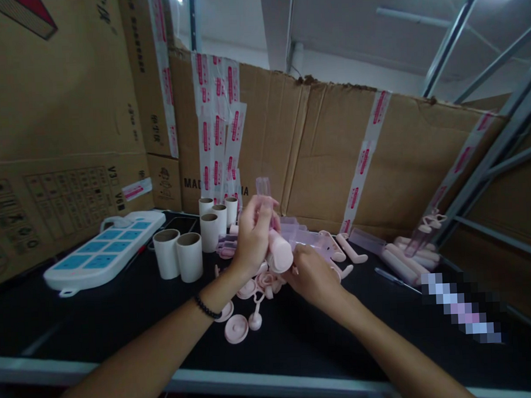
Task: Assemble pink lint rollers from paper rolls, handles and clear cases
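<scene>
— What is the left hand (249,238) doing?
— Its fingers are wrapped around a pink roller (280,252), held above the black table (121,311). A clear pinkish piece (263,187) sticks up from the top of the fist. A dark beaded bracelet (207,308) sits on that wrist.

— And the right hand (313,279)?
— It's just beside the roller's lower end, with the fingers curled in towards it. I can't tell whether it pinches anything.

— What lies under them?
— A scatter of pink round caps (236,329) and small pink parts, directly below both hands.

— Further out?
— To the left stand cardboard tubes (189,256), upright in two clusters, then a white-and-blue power strip (103,250). To the right lie more pink rollers (404,257), side by side. Taped cardboard boxes (334,155) wall in the back.
</scene>
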{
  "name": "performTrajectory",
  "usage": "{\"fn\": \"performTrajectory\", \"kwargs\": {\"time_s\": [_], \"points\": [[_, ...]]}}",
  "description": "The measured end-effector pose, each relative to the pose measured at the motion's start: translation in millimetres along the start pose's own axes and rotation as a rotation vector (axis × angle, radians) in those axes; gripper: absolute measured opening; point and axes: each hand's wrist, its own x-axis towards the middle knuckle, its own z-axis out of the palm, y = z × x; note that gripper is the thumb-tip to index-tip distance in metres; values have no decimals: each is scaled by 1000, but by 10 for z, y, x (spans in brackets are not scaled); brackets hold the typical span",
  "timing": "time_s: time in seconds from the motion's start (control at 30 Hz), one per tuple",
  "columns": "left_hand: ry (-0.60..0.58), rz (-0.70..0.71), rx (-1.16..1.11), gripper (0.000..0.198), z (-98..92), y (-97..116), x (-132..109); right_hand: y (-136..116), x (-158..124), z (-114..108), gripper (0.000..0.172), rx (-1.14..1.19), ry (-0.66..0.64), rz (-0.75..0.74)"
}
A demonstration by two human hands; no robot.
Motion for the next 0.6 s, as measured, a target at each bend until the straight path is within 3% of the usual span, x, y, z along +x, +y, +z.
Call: {"fn": "performTrajectory", "kwargs": {"time_s": [0.13, 0.3, 0.43, 0.6], "points": [[-71, 69, 100, 30, -4, 46, -28, 196, 53, -281, 24, 434, 270, -7], [-253, 277, 550, 29, -3, 109, -86, 325, 46, -537, 32, 919, 519, 71], [-485, 355, 729, 32, 5, 94, -90, 305, 5, -523, 28, 1045, 557, 44], [-560, 419, 803, 35, 3, 34, -69, 263, -20, -485, 24, 1114, 578, 15]]}}
